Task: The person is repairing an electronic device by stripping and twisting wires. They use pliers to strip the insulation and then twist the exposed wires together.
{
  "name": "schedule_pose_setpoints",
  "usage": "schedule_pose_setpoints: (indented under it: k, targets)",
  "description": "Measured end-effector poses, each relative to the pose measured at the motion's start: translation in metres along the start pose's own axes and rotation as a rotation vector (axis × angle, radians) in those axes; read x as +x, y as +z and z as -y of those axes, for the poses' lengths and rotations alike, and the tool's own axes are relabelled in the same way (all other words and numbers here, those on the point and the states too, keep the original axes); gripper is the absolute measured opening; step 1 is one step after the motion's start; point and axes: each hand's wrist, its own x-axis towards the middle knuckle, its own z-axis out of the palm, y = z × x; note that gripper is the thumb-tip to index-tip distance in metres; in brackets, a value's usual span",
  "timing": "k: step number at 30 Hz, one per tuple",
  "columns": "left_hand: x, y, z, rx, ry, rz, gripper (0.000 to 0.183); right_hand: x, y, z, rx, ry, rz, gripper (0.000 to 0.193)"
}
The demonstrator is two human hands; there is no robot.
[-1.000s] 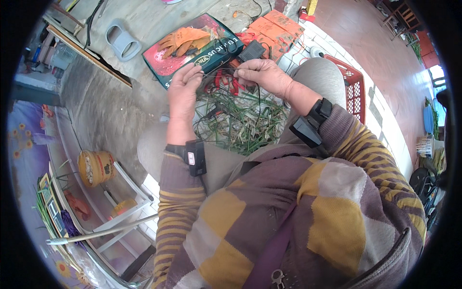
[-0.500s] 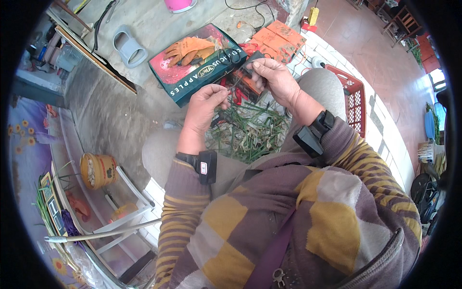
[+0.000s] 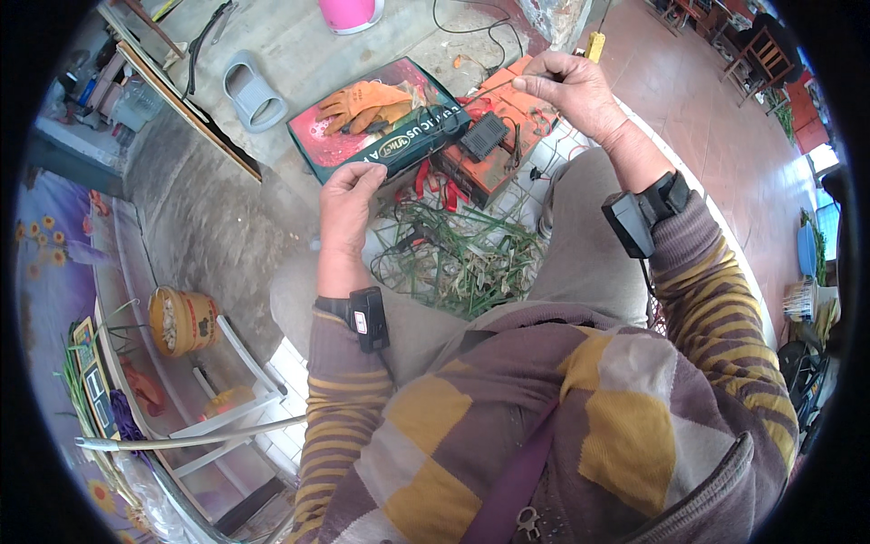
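My right hand [image 3: 575, 95] is raised at the upper right, thumb and fingers pinched on a thin dark cord [image 3: 494, 89]. My left hand [image 3: 349, 204] is closed in a pinch in front of the dark green cardboard box [image 3: 313, 150]; a dark line of cord seems to run from its fingertips along the box's side. Between and beyond my hands, a black ribbed power adapter [image 3: 483, 136] rests on an orange box-shaped unit [image 3: 494, 172] with red straps [image 3: 450, 195]. Orange work gloves [image 3: 362, 107] lie on top of the green box.
Cut green leaves [image 3: 462, 258] are heaped between my knees. A grey slipper [image 3: 254, 93] and a pink bucket [image 3: 352, 14] are farther off. At the left are a yellow bucket [image 3: 195, 319] and a white rack [image 3: 240, 412] with a pole [image 3: 190, 442] across it.
My hands have drawn apart, the right up and rightward, the left to the left. The black adapter, earlier by my right fingers, now rests on the orange unit.
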Motion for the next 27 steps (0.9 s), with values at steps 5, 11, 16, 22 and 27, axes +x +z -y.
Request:
schedule_pose_setpoints:
  k: [5, 11, 16, 22, 27]
  targets:
    - [0.001, -0.006, -0.001, 0.060, 0.000, -0.094, 0.012, 0.015, -0.025, 0.001, -0.153, -0.024, -0.023, 0.017]
    - [0.008, -0.019, 0.006, 0.006, -0.024, -0.267, 0.014, 0.026, -0.061, -0.003, -0.426, 0.056, -0.005, 0.016]
    - [0.011, -0.023, 0.010, -0.048, -0.077, -0.309, 0.017, 0.030, -0.083, -0.001, -0.174, 0.192, 0.075, 0.017]
    - [0.011, -0.018, 0.009, 0.169, 0.060, -0.291, 0.016, 0.046, -0.097, -0.005, -0.511, -0.141, -0.317, 0.025]
    - [0.011, -0.023, 0.010, 0.125, 0.064, -0.257, 0.016, 0.081, -0.143, 0.022, -0.401, -0.234, -0.545, 0.022]
